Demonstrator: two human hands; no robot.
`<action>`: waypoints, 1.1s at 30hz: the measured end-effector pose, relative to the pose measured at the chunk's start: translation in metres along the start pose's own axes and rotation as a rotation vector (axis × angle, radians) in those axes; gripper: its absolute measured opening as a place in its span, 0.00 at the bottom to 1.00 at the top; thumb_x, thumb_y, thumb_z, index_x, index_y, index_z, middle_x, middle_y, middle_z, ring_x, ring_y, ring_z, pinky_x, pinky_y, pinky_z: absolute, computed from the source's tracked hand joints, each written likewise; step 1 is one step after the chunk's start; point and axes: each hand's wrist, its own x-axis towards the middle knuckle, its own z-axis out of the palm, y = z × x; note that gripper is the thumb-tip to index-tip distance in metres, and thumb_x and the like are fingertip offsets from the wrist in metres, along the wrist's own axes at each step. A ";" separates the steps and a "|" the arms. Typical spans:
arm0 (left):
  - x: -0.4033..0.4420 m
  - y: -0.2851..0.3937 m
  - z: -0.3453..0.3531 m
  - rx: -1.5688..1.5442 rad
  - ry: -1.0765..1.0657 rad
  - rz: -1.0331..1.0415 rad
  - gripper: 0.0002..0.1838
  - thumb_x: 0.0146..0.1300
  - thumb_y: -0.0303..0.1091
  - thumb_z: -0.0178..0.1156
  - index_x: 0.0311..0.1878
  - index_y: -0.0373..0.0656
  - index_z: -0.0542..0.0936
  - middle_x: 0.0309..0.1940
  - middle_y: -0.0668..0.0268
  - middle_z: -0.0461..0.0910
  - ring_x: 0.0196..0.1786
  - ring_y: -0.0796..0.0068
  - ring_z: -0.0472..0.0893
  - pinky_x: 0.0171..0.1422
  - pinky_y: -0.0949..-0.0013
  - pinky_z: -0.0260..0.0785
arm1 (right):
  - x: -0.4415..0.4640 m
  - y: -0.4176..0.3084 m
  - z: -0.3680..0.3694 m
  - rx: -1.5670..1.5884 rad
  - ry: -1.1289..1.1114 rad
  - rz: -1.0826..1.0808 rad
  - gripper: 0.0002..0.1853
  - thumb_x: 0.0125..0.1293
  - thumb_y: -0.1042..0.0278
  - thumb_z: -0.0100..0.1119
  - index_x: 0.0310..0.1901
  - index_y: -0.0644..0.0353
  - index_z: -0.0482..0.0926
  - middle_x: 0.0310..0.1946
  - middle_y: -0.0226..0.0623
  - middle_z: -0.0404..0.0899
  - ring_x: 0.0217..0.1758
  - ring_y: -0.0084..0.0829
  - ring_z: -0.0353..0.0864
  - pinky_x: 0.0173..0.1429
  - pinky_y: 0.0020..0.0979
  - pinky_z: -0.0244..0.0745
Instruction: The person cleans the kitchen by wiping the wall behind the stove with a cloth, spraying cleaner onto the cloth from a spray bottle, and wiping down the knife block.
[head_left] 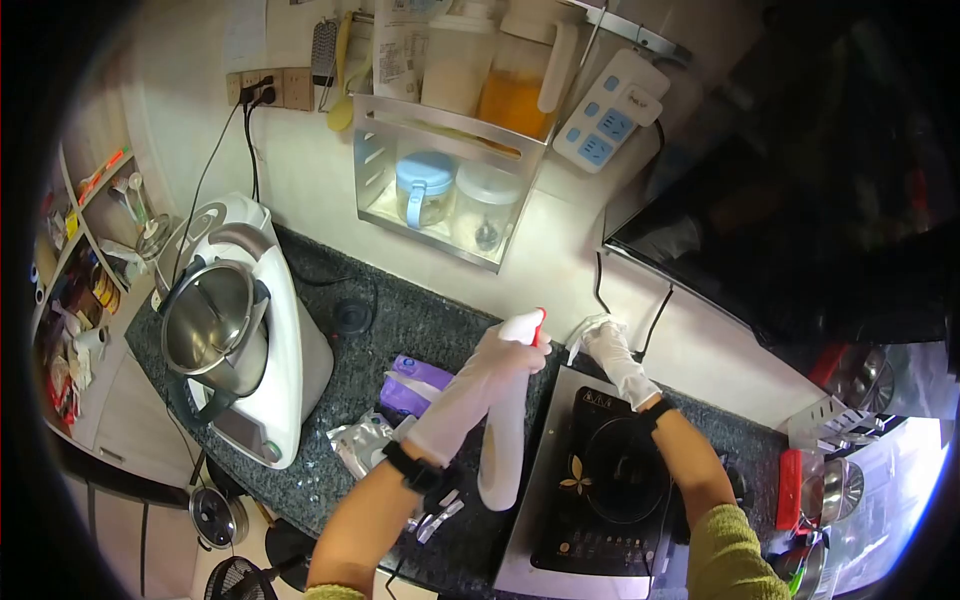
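My left hand point(500, 360), in a thin whitish glove, is wrapped round the neck of a white spray bottle point(505, 450) with a red trigger. The bottle hangs upright over the counter, its nozzle toward the wall. My right hand point(608, 352), also gloved, is closed on a crumpled white cloth point(582, 333) at the foot of the wall, behind the induction cooker point(585, 570). Its fingers are partly hidden by the cloth. Below my left forearm lie a purple packet point(412, 385) and a crumpled silver pouch point(358, 443).
A food processor point(300, 370) with a steel bowl stands on the left of the dark stone counter point(300, 510). A metal wall rack point(440, 235) holds jars and a jug. A power strip point(610, 110) and a large black panel point(800, 200) are above right.
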 end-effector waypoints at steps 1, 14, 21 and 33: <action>0.009 -0.003 0.008 -0.053 0.041 0.026 0.23 0.50 0.20 0.60 0.53 0.37 0.75 0.37 0.67 0.78 0.39 0.78 0.77 0.43 0.73 0.70 | -0.007 -0.025 -0.020 0.086 -0.006 0.149 0.09 0.56 0.70 0.60 0.37 0.63 0.82 0.35 0.52 0.83 0.44 0.47 0.83 0.49 0.38 0.78; 0.046 -0.037 0.020 0.260 0.253 0.008 0.25 0.49 0.22 0.61 0.54 0.42 0.76 0.39 0.70 0.80 0.45 0.76 0.79 0.52 0.75 0.69 | -0.001 -0.019 -0.011 0.045 0.097 -0.051 0.16 0.57 0.63 0.64 0.46 0.61 0.79 0.37 0.43 0.81 0.41 0.39 0.82 0.47 0.36 0.76; -0.009 -0.019 0.001 0.115 0.198 0.043 0.27 0.49 0.19 0.59 0.57 0.44 0.75 0.41 0.72 0.79 0.47 0.80 0.77 0.50 0.73 0.69 | 0.032 -0.115 -0.028 0.338 0.063 -0.111 0.18 0.59 0.60 0.62 0.46 0.64 0.76 0.37 0.49 0.80 0.42 0.41 0.81 0.44 0.36 0.73; -0.071 0.016 0.003 0.084 0.085 -0.043 0.21 0.49 0.20 0.60 0.48 0.49 0.77 0.41 0.75 0.78 0.39 0.82 0.75 0.45 0.73 0.68 | 0.046 -0.161 -0.065 0.383 0.189 -0.068 0.22 0.66 0.52 0.57 0.53 0.61 0.74 0.44 0.49 0.80 0.46 0.45 0.80 0.54 0.38 0.72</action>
